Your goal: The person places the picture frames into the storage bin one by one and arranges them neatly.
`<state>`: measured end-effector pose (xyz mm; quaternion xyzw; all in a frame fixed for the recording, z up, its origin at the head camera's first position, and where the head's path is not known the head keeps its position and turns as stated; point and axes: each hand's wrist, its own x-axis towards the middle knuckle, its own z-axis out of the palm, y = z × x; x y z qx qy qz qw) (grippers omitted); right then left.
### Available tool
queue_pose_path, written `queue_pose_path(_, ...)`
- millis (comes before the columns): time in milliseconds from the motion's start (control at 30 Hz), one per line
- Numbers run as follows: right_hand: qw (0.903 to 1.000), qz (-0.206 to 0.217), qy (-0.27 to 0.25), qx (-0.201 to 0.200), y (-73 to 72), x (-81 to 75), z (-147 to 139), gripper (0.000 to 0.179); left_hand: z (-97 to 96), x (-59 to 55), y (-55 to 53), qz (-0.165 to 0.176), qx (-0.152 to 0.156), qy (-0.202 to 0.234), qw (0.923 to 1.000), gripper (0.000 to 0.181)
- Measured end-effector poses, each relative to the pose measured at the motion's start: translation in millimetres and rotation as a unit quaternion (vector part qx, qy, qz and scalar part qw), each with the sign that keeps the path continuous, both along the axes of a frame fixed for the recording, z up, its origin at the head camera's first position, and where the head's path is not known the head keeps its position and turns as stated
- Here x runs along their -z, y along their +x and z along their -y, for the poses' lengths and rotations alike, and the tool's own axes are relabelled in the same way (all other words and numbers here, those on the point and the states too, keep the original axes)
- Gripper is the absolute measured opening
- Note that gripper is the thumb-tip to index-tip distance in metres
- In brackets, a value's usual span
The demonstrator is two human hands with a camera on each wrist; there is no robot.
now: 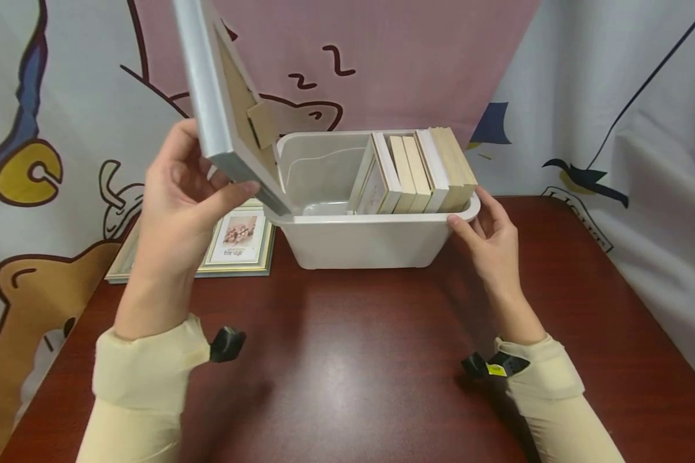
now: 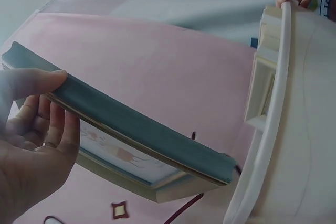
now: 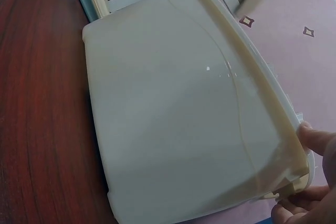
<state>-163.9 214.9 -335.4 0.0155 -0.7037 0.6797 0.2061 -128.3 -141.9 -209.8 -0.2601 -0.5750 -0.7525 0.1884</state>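
Note:
My left hand (image 1: 174,199) grips a picture frame (image 1: 205,96) by its lower edge, thumb in front, and holds it raised and tilted above the left end of a white plastic bin (image 1: 365,241). Its brown backing faces right in the head view. In the left wrist view the frame's blue-grey edge (image 2: 136,121) shows, with part of a drawing under it. With thumb and fingers, my right hand (image 1: 492,241) holds the bin's rim at the right corner. Several picture frames (image 1: 408,173) stand upright inside the bin's right half.
Left of the bin a picture frame (image 1: 240,238) with a flower print lies face up. Part of another frame (image 1: 118,267) shows farther left, partly hidden by my left arm. The dark red table (image 1: 336,360) ends at a printed curtain (image 1: 417,58) behind.

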Motion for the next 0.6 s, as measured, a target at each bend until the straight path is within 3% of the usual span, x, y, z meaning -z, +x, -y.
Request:
queue_pose_path(300, 1.0000, 0.002, 0.001, 0.002, 0.3, -0.4, 1.2, 0.064, -38.8, 10.0, -38.1, 0.015, 0.009, -0.056, 0.9983, 0.048)
queue_pose_path(467, 1.0000, 0.001, -0.002, 0.003, -0.1, -0.2, 1.3, 0.064, -59.5, 24.7, -55.8, 0.048, 0.024, -0.085, 0.9950, 0.045)
queue_pose_path(600, 1.0000, 0.003, 0.005, 0.005, 0.5, 0.6, 0.2, 0.064, -75.2, 41.2, -69.8, 0.089, 0.035, -0.141, 0.9854, 0.048)
